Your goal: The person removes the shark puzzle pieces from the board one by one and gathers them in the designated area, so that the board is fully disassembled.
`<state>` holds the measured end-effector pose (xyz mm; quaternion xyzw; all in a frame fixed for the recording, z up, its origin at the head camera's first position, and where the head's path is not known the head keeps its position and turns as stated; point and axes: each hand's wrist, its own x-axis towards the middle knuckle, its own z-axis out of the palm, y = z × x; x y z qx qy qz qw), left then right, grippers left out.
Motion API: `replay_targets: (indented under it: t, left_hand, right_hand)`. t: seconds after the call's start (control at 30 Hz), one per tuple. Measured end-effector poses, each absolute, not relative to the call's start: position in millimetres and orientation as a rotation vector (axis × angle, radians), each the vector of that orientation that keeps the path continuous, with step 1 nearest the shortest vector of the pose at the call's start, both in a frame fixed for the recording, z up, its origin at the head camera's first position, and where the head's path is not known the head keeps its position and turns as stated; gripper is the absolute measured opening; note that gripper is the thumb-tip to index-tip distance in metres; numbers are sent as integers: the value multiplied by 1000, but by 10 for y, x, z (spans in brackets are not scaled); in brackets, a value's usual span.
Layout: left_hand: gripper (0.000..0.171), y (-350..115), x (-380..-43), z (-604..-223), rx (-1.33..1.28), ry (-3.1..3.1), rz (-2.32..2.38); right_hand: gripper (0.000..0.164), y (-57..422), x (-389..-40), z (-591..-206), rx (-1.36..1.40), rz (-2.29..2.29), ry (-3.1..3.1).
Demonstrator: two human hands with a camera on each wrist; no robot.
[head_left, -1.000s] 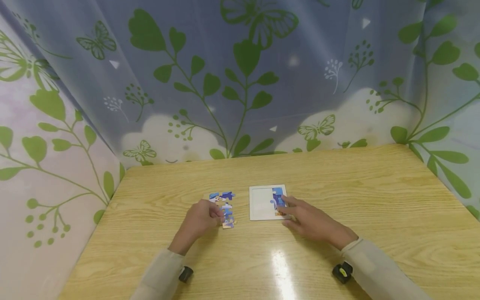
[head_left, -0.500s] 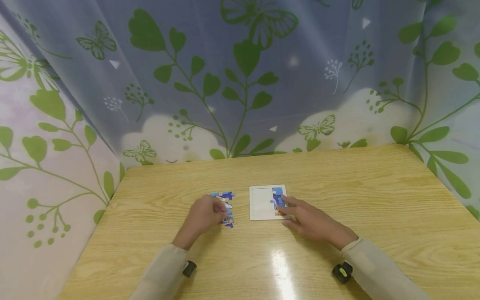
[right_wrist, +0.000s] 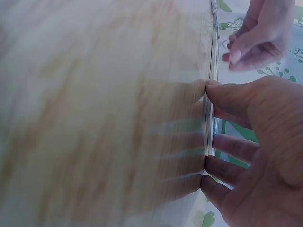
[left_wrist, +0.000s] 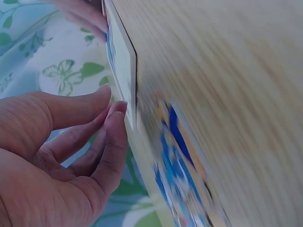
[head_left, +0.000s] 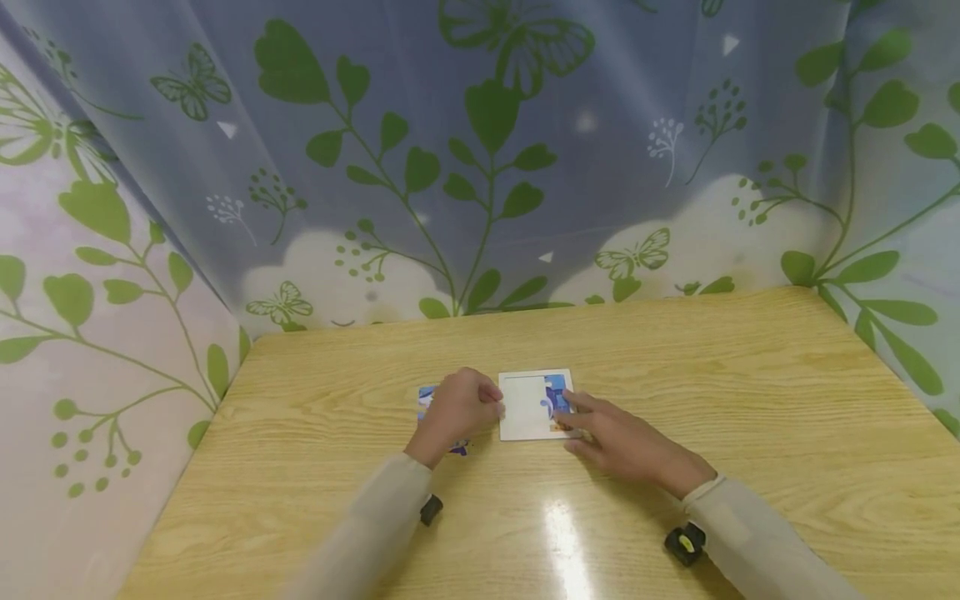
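Observation:
My left hand [head_left: 461,408] hovers at the left edge of a square white puzzle frame [head_left: 517,435], thumb and fingers drawn together at the tips. I cannot tell whether a puzzle piece is between them; none shows in the left wrist view, where the fingertips [left_wrist: 113,113] come close together. On the frame's right side rests my right hand [head_left: 618,437], fingers extended and spread over its edge. A strip of joined blue puzzle pieces [head_left: 557,392] fills the frame's right part, partly under those fingers; the rest of the tray is white.
Loose puzzle pieces [head_left: 426,398] lie left of the frame, mostly hidden beneath the left hand and forearm in the head view. The left wrist view shows blue and orange pieces [left_wrist: 177,156] on the wooden table [head_left: 675,358]. A patterned curtain [head_left: 420,208] hangs behind.
My left hand has left the loose pieces, moving right and slightly away from me to the frame's left edge. My right hand and the frame have stayed put.

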<state>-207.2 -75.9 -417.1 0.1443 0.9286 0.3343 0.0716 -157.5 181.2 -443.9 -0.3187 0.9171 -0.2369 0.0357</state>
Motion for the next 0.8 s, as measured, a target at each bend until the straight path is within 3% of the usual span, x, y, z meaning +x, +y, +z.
replay_targets:
  t: [0.5, 0.8]
  left_hand:
    - [17, -216, -2222, -4316, 414, 2770, 1061]
    - [11, -99, -2258, -4333, 392, 2758, 1083]
  right_hand:
    - [39, 1811, -1575, -4435, -1027, -781, 2789]
    - [38, 1816, -1585, -4444, -1032, -789, 2784]
